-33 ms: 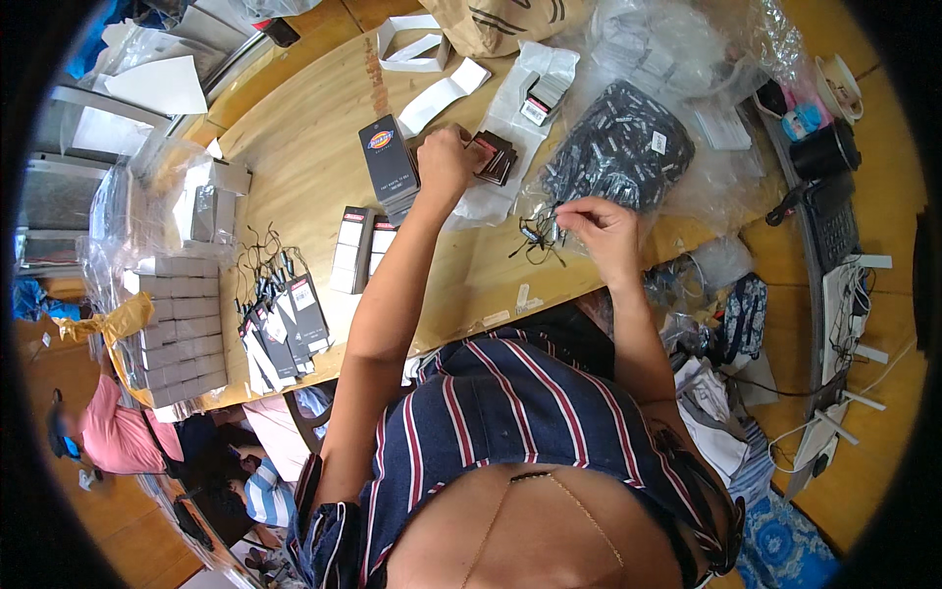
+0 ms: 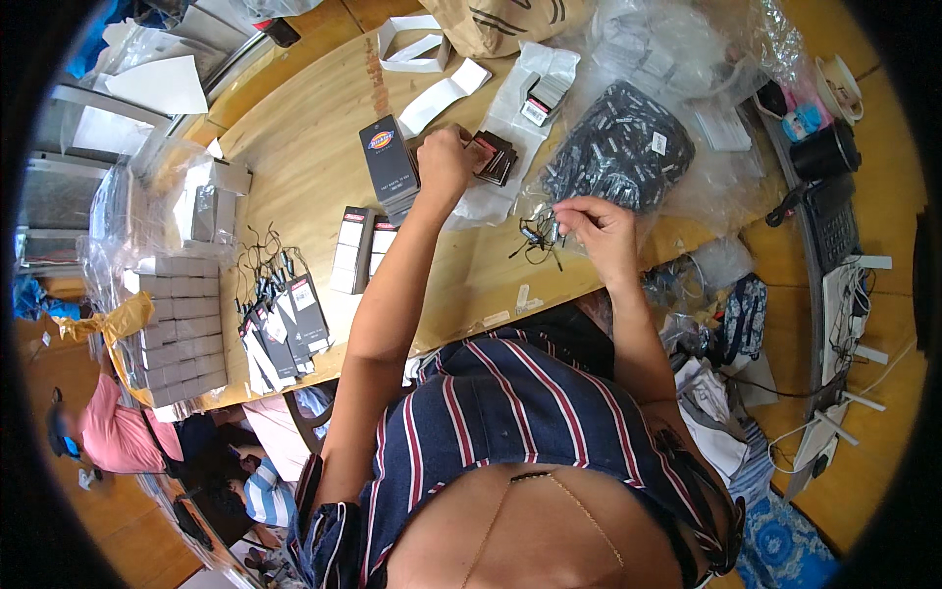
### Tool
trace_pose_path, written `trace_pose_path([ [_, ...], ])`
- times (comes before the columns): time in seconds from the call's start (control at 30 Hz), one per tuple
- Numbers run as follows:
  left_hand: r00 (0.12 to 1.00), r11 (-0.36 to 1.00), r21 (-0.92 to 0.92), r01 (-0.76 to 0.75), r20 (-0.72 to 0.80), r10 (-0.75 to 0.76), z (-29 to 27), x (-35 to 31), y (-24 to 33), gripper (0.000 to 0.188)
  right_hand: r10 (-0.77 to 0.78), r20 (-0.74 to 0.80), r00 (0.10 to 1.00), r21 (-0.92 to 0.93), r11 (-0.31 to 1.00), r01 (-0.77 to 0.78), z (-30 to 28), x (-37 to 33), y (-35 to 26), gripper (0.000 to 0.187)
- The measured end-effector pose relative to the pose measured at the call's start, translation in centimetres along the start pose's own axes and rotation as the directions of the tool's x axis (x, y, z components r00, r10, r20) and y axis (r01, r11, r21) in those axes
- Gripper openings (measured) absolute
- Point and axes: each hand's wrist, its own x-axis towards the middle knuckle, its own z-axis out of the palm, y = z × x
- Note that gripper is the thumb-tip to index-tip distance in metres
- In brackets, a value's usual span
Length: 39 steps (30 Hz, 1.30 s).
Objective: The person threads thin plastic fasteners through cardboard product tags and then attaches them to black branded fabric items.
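My left hand (image 2: 446, 162) reaches over the table with its fingers curled, their tips pinching a small dark-brown card at the edge of a pile of such cards (image 2: 498, 162). Left of it stands a stack of black hang tags (image 2: 390, 157). My right hand (image 2: 601, 231) has thumb and forefinger pinched on a black tag string, just above a small tangle of black strings (image 2: 537, 240). Behind that hand lies a clear bag full of black tag strings (image 2: 618, 147). Finished-looking black tags with strings (image 2: 285, 329) lie fanned at the table's left front.
Stacked small white boxes (image 2: 182, 329) line the left edge. More black-and-white tag stacks (image 2: 350, 250) sit beside my left forearm. An open white box (image 2: 412, 47) and a brown paper bag (image 2: 505, 25) lie at the back. A person in pink (image 2: 123, 427) is at the far left.
My right hand has shifted very slightly to the left. My left hand and the things on the table look the same.
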Motion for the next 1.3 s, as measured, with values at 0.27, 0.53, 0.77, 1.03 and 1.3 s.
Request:
trace_pose_path([
  [0.27, 0.998, 0.858, -0.511, 0.047, -0.01, -0.06, -0.1, -1.0, -1.1, 0.027, -0.307, 0.141, 0.941, -0.512, 0.791, 0.335, -2.2, 0.5, -0.7, 0.017],
  [0.53, 0.959, 0.987, -0.105, -0.123, -0.267, 0.091, -0.3, -2.6, 0.8, 0.022, -0.077, 0.57, 0.818, -0.72, 0.434, 0.542, -2.5, -2.5, 2.0, 0.013],
  [0.77, 1.0, 0.722, -0.692, -0.018, -0.021, 0.005, -0.6, -6.3, 0.3, 0.015, -0.222, 0.165, 0.961, -0.34, 0.902, 0.267, 1.0, -2.6, 1.2, 0.009],
  [1.03, 0.997, 0.692, -0.718, -0.07, -0.064, 0.034, -3.3, -11.7, 1.4, 0.017, -0.069, -0.146, 0.987, -0.035, 0.997, 0.064, 6.8, -1.1, -0.4, 0.008],
  [1.3, 0.968, 0.809, -0.545, -0.22, -0.222, 0.115, -5.2, -13.0, 0.6, 0.018, 0.02, 0.037, 0.999, 0.02, 1.0, -0.02, 8.3, -1.3, -1.3, 0.009],
])
